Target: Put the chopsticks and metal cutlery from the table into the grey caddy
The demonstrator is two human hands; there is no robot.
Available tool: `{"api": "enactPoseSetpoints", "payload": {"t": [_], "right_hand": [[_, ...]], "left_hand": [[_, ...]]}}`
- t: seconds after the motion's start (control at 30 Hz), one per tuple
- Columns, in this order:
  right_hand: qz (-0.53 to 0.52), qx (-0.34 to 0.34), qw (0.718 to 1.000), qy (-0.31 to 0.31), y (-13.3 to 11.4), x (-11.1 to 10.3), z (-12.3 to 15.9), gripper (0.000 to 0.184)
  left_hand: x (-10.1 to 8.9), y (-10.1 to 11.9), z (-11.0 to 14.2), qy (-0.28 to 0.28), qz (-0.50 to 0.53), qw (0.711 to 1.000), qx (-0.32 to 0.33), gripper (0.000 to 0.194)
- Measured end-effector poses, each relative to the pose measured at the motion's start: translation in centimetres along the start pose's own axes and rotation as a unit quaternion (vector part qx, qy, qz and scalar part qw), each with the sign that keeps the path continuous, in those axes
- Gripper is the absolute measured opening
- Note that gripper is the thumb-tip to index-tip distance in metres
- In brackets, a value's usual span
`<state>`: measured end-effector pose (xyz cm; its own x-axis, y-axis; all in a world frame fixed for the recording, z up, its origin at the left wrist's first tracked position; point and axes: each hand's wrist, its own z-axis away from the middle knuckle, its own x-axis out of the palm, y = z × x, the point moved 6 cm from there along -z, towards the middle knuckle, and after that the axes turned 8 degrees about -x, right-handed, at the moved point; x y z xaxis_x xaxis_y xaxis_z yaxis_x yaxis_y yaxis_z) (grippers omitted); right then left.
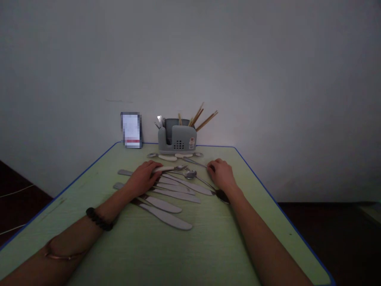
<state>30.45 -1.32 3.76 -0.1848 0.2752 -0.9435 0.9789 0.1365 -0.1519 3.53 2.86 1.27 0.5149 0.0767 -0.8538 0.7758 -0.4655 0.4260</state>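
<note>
My left hand [144,176] is closed on the white handle of a fork [164,169], its metal tines pointing right. My right hand [222,173] pinches the right end of a slim metal utensil [195,161] lying slantwise; its kind is unclear. Between and below the hands lie several table knives [166,219], blades to the right, some handles hidden under my left hand. A metal spoon [190,174] rests among them. Partly under my right wrist is a dark spoon bowl [222,196]. White-handled forks [167,158] lie in a row behind the hands.
A grey cutlery holder [183,139] stands at the table's back, with wooden chopsticks [200,116] on its right and metal cutlery [160,121] on its left. A blurred screen device [131,130] leans on the wall at back left. The green table [166,258] has a blue edge.
</note>
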Motion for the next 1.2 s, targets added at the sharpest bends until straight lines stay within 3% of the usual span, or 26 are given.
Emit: {"api": "enactPoseSetpoints", "payload": {"t": [0.13, 0.27, 0.43, 0.6, 0.73, 0.83, 0.93, 1.03, 1.2], "right_hand": [[0.015, -0.025, 0.999, 0.015, -0.7, 0.6, -0.1, 0.028], [-0.025, -0.061, 0.998, -0.017, -2.1, 1.5, -0.6, 0.034], [-0.042, -0.043, 0.996, -0.065, -3.0, 1.5, -0.8, 0.029], [0.029, 0.0, 0.989, -0.145, -3.6, 1.0, 0.2, 0.024], [0.02, -0.006, 0.989, -0.144, -3.4, 0.3, 0.8, 0.023], [-0.018, -0.006, 0.997, -0.079, -2.5, -1.3, 0.6, 0.023], [-0.075, -0.019, 0.996, 0.049, -2.7, -4.4, 0.1, 0.022], [-0.148, -0.058, 0.976, 0.146, -4.9, -8.0, -0.9, 0.024], [-0.221, -0.149, 0.935, 0.233, -10.4, -13.6, -4.8, 0.021]], "left_hand": [[0.0, 0.6, 0.2, -0.002, 0.021, 1.0, 0.005, 0.03], [0.1, 1.2, 0.4, -0.008, 0.026, 1.0, 0.012, 0.028], [-0.1, 1.5, 0.4, 0.002, 0.028, 0.999, 0.015, 0.023], [-0.2, 1.9, 0.4, 0.001, 0.021, 1.0, 0.01, 0.022], [-0.1, 1.9, 0.3, -0.002, 0.005, 1.0, 0.005, 0.022], [0.1, 1.8, 0.2, -0.005, 0.0, 1.0, 0.003, 0.022], [0.1, 1.7, 0.1, -0.003, 0.0, 1.0, 0.0, 0.021], [-0.1, 1.8, 0.1, 0.001, 0.0, 1.0, -0.005, 0.018], [-0.4, 1.9, 0.1, 0.005, -0.001, 1.0, -0.024, 0.018]]}}
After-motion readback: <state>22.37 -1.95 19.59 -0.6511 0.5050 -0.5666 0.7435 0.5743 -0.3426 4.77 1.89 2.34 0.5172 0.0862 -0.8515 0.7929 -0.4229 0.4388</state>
